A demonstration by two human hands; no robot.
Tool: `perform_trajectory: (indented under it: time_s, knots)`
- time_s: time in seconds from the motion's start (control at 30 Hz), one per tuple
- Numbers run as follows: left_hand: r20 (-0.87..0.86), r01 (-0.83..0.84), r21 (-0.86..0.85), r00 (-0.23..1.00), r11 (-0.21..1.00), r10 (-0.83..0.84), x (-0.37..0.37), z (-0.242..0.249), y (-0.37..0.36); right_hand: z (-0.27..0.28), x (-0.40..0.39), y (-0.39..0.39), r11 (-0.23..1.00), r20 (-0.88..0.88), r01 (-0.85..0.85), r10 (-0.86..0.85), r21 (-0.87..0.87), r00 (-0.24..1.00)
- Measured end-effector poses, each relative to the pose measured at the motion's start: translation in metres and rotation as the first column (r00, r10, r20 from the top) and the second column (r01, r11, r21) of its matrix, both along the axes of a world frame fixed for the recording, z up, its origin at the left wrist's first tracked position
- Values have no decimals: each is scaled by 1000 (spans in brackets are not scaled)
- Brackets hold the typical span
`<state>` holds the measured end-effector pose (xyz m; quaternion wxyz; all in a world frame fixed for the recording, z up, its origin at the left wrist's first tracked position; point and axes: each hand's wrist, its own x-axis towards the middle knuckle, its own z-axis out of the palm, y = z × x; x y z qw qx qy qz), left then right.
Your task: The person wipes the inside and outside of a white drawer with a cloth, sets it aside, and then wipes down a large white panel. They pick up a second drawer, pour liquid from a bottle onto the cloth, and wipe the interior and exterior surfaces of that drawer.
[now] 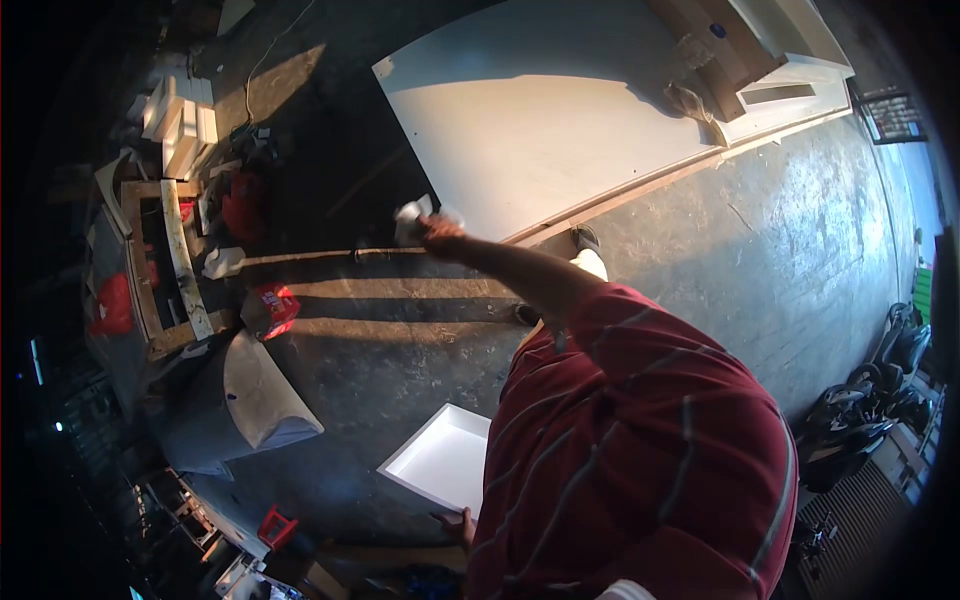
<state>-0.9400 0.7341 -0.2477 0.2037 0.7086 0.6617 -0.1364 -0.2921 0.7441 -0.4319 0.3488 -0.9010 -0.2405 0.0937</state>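
My right hand (437,232) is stretched out forward and grips a small white wad, cloth or paper (410,214), at the near corner of a large white panel (540,110) lying flat on the floor. My left hand (458,522) holds the edge of a white shallow tray-like panel (440,460) low beside my body. My red striped shirt (650,450) hides most of that arm. My shoes (585,240) stand by the large panel's wooden edge strip.
A long thin rod (320,254) lies on the dark concrete floor. A red container (272,308), a wooden frame (165,260), white blocks (180,125) and a grey bag (240,400) crowd the left. Motorbikes (880,400) are parked at right. More white frames (790,80) lie beyond the panel.
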Motion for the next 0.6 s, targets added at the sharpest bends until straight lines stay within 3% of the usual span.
perform_trajectory:
  time_s: [0.03, 0.1, 0.17, 0.2, 0.23, 0.3, 0.33, 0.37, 0.43, 0.47, 0.5, 0.53, 0.57, 0.6]
  knots:
    - [1, -89, -32, 996, 996, 89, 12, -3, 7, 52, -12, 13, 986, -190, -163, 151, -47, 970]
    - [84, 19, 19, 996, 1000, -21, -3, -24, 27, 83, -14, 35, 950, -69, -294, 302, 106, 951]
    - [156, 109, 66, 981, 992, -118, -25, -49, 40, 142, 12, 14, 876, -40, -477, 480, 75, 876]
    - [201, 113, 87, 971, 990, -129, -30, -58, 46, 143, 26, 0, 882, -2, -466, 467, 64, 884]
    - [248, 114, 107, 959, 988, -138, -23, -60, 48, 142, 37, -24, 894, 235, -374, 319, 248, 918]
    - [216, 91, 81, 970, 993, -107, 8, -45, 43, 133, 79, -71, 891, 272, -264, 168, 369, 948]
    - [178, 64, 64, 981, 996, -74, 39, -23, 34, 155, 93, -106, 938, 76, -43, 18, 343, 997]
    - [182, 58, 59, 981, 997, -68, 54, -11, 28, 148, 117, -136, 935, 51, 114, -139, 337, 989]
    - [182, 144, 28, 972, 989, -147, 76, 5, 23, 140, 165, -211, 860, 158, 297, -390, 415, 907]
    - [166, 91, 79, 981, 993, -103, 39, -26, 26, 139, 186, -252, 852, 354, 237, -425, 466, 833]
    - [163, 90, 82, 981, 993, -103, 35, -26, 24, 126, 214, -296, 883, 447, 279, -438, 378, 780]
    - [151, 104, 97, 982, 990, -118, 33, -22, 21, 129, 223, -328, 824, 425, 544, -554, 158, 715]
    - [141, 116, 112, 981, 987, -132, 39, -22, 16, 112, 240, -359, 744, 486, 628, -647, 230, 588]
    - [186, 5, 32, 983, 999, -10, 63, 2, 2, 73, 264, -400, 675, 418, 733, -691, 85, 589]
